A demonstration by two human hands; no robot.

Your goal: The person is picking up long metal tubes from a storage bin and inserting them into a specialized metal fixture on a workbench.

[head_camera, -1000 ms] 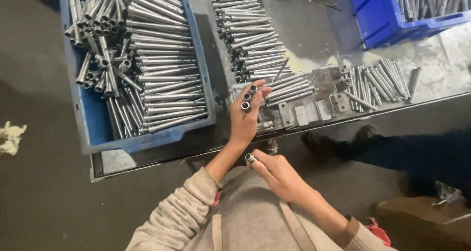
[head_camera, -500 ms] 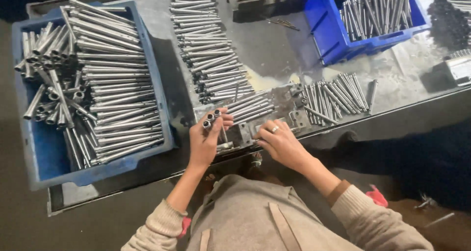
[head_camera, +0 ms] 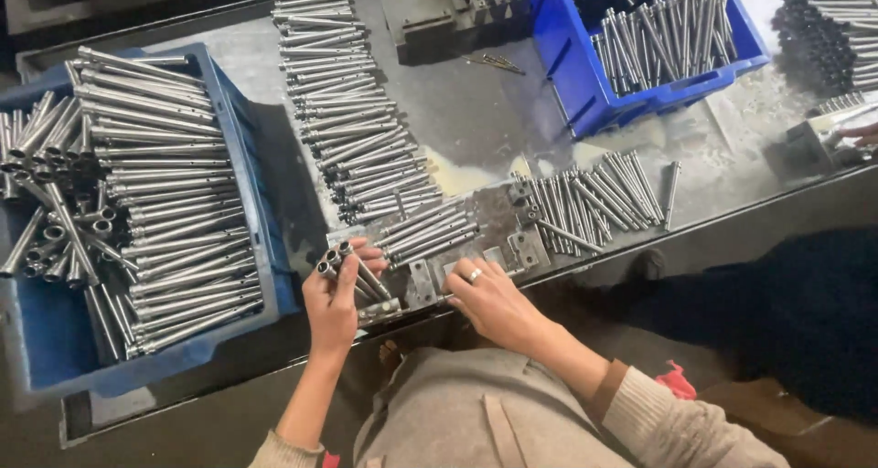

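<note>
My left hand grips a small bundle of metal tubes at the table's near edge, their open ends pointing up and away. My right hand, with a ring on one finger, rests fingers-down on a small metal fixture bolted at the table edge. A long row of loose metal tubes runs away from my hands up the middle of the table.
A blue bin full of tubes sits at the left. Another blue bin with tubes stands at the back right. More tubes lie fanned right of the fixture. A dark metal block sits at the back. Another person's fingers show at the right edge.
My right hand has come up from my lap onto the fixture at the table edge. The left hand keeps holding the tubes. The view has shifted right.
</note>
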